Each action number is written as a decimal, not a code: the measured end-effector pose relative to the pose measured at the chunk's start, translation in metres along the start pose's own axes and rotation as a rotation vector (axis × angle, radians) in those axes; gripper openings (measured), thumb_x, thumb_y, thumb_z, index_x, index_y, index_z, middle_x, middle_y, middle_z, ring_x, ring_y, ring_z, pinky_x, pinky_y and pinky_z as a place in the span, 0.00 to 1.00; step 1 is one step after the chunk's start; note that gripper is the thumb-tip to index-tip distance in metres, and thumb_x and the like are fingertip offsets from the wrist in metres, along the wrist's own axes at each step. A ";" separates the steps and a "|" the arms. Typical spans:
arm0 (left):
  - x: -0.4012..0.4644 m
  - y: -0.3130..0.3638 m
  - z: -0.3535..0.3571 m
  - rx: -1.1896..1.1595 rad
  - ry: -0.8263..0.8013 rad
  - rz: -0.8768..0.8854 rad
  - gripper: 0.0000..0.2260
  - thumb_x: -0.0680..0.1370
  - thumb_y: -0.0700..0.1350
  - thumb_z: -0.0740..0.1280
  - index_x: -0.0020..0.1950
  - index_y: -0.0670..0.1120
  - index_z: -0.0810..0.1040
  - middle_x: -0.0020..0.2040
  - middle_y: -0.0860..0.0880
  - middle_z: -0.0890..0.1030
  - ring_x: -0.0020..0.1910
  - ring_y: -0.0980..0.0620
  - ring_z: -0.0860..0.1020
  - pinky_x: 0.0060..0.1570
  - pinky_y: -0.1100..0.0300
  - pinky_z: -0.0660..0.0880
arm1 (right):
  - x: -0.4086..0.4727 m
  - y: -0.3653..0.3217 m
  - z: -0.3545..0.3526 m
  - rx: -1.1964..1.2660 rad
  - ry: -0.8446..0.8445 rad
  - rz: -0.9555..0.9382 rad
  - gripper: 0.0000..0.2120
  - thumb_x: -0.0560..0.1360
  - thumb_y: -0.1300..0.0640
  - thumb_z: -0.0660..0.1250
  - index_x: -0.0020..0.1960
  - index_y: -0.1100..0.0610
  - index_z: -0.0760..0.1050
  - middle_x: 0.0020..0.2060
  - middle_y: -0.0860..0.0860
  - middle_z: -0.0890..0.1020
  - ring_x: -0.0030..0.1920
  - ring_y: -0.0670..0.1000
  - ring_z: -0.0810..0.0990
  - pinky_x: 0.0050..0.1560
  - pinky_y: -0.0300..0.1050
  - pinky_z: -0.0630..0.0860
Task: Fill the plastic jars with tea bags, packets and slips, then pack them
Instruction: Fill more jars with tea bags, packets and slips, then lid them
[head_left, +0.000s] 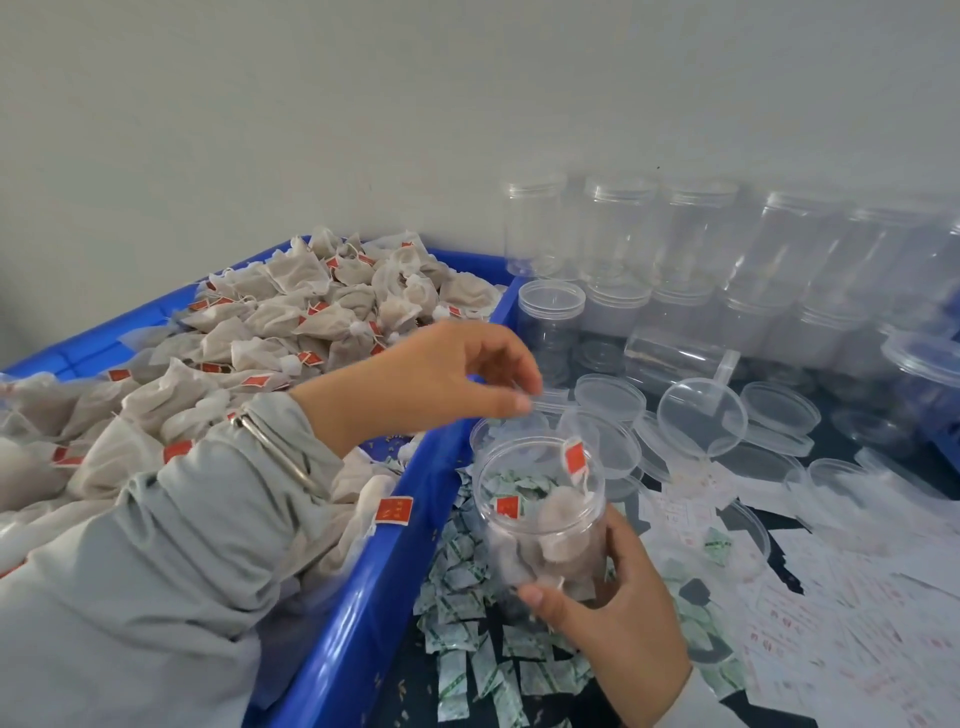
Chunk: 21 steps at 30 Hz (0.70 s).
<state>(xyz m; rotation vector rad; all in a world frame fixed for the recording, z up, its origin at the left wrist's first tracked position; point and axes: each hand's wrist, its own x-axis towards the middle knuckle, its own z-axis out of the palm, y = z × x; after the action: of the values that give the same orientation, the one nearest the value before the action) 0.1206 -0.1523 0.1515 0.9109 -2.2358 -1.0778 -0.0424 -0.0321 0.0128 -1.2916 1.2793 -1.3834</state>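
Note:
My right hand (618, 618) grips a clear plastic jar (540, 514) from below, tilted toward me. Several tea bags with red tags (558, 525) lie inside it, one tag (575, 458) hanging at the rim. My left hand (447, 379) hovers just above and left of the jar's mouth, fingers loosely spread and holding nothing. A blue crate (358, 597) heaped with tea bags (270, 322) fills the left side. Green-and-white packets (467, 639) are strewn beside the crate, under the jar. White slips with red print (831, 608) lie to the right.
Rows of empty clear jars (691, 270) stand against the wall at the back right, one open jar (550, 322) nearest the crate. Loose clear lids (701, 415) lie scattered on the dark table behind the held jar. A grey wall closes off the back.

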 end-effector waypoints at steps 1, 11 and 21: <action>0.003 -0.005 -0.006 -0.015 0.106 -0.028 0.07 0.73 0.36 0.71 0.44 0.48 0.80 0.41 0.53 0.83 0.42 0.60 0.80 0.45 0.71 0.75 | 0.000 0.000 0.000 -0.008 0.002 -0.003 0.43 0.49 0.41 0.78 0.63 0.45 0.72 0.54 0.37 0.81 0.55 0.37 0.78 0.48 0.28 0.75; 0.012 -0.088 -0.038 0.535 0.274 -0.436 0.09 0.76 0.40 0.64 0.54 0.49 0.77 0.55 0.49 0.80 0.51 0.51 0.77 0.48 0.62 0.70 | -0.003 -0.004 0.000 -0.022 -0.020 -0.012 0.43 0.51 0.44 0.80 0.64 0.47 0.71 0.54 0.34 0.79 0.55 0.34 0.77 0.45 0.25 0.73; 0.021 -0.108 -0.011 0.733 -0.273 -0.460 0.22 0.79 0.44 0.62 0.72 0.50 0.63 0.68 0.46 0.72 0.64 0.47 0.72 0.65 0.50 0.67 | -0.003 0.001 0.001 -0.045 -0.018 0.000 0.43 0.50 0.41 0.79 0.63 0.43 0.71 0.55 0.37 0.80 0.56 0.37 0.78 0.49 0.29 0.75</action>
<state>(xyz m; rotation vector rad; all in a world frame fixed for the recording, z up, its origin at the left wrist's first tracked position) 0.1521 -0.2239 0.0727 1.7288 -2.7899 -0.5473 -0.0407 -0.0295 0.0116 -1.3311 1.3050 -1.3474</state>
